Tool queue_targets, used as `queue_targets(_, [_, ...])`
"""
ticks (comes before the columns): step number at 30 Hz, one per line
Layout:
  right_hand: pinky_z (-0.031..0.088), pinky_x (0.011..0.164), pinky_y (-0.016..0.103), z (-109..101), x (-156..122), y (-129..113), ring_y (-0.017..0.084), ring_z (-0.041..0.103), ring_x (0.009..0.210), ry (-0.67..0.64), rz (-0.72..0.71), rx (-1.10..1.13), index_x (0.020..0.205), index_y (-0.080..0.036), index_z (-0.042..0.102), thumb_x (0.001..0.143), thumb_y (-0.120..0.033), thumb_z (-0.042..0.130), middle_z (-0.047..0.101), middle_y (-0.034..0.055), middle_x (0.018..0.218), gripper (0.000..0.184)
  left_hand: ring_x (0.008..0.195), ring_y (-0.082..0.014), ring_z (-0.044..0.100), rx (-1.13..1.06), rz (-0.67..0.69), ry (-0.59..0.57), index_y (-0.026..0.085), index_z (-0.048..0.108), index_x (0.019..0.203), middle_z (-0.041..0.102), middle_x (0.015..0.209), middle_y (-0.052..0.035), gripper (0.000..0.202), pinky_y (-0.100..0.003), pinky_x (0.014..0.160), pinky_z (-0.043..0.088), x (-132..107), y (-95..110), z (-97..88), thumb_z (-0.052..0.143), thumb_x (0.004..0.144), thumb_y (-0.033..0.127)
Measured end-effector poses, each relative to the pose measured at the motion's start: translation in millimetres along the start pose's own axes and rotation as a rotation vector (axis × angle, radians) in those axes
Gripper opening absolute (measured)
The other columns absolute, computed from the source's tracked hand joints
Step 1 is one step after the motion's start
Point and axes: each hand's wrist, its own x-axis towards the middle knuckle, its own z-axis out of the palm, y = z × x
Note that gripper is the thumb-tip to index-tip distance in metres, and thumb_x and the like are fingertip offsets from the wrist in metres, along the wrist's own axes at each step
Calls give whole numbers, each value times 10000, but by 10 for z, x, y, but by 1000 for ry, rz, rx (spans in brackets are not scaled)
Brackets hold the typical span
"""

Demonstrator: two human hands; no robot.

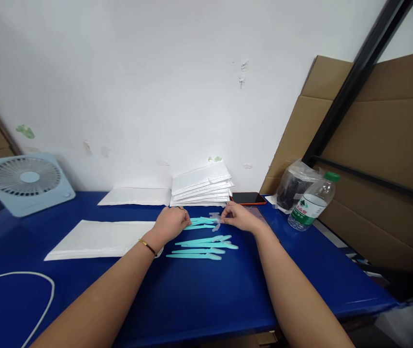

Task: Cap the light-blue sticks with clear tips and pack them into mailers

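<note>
My left hand [172, 223], with a dark bracelet at the wrist, is closed on the handle end of a teal eyebrow razor [201, 221]. Another teal razor lies just beneath it. At their far ends, my right hand [240, 216] pinches at a small clear plastic cap [218, 220]; its fingers partly hide the contact. More clear caps [216, 227] lie beside these fingertips. Closer to me, several teal eyebrow razors [201, 251] rest side by side on the blue table, their blade ends to the right.
White padded envelopes [93, 237] lie left of my hands, with a taller stack [202, 183] against the wall. A phone [249, 198], water bottle [313, 203] and bagged dark object [293, 188] stand right. A fan [30, 181] and white cable [52, 290] are left.
</note>
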Motion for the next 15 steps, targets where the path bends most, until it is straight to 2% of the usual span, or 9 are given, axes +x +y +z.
queue_targets(2, [402, 665, 226, -28, -16, -24, 134, 500, 738, -6, -7, 35, 749, -153, 670, 713, -325, 608, 516, 34, 830, 186, 702, -142, 570, -58, -14, -24, 225, 662, 747, 647, 797, -10, 216, -244, 635, 354, -12, 17, -10, 531, 738, 397])
queue_targets(6, [393, 595, 210, -32, -52, -136, 125, 502, 694, -174, -54, 74, 751, -172, 701, 630, -416, 682, 542, 28, 834, 273, 643, -131, 557, -194, 54, -155, 233, 669, 732, 641, 770, -3, 331, -226, 542, 343, -82, 124, -19, 556, 666, 537])
queue_targets(8, [381, 562, 200, -14, -59, -187, 125, 505, 688, -262, -69, 75, 730, -172, 711, 592, -409, 712, 554, 29, 829, 274, 620, -129, 553, -215, 66, -210, 227, 666, 717, 641, 736, -2, 342, -222, 512, 334, -109, 167, -13, 572, 640, 547])
queue_targets(10, [373, 552, 196, 2, -54, -207, 125, 507, 684, -299, -84, 79, 716, -168, 712, 607, -385, 705, 560, 27, 806, 243, 606, -128, 549, -211, 60, -224, 223, 658, 699, 640, 706, 0, 318, -221, 500, 327, -111, 174, 0, 568, 652, 524])
queue_targets(12, [376, 565, 198, 8, -41, -188, 124, 506, 684, -264, -87, 78, 720, -171, 708, 628, -373, 690, 555, 23, 797, 223, 608, -130, 550, -176, 57, -191, 217, 652, 688, 643, 703, -2, 284, -223, 513, 330, -85, 142, 13, 559, 676, 486])
queue_targets(15, [390, 603, 208, -8, -16, -103, 131, 512, 707, -101, -42, 66, 723, -165, 691, 649, -356, 672, 546, 25, 802, 205, 631, -136, 560, -95, 37, -104, 212, 650, 681, 650, 724, -10, 241, -232, 558, 340, -24, 53, 21, 557, 700, 434])
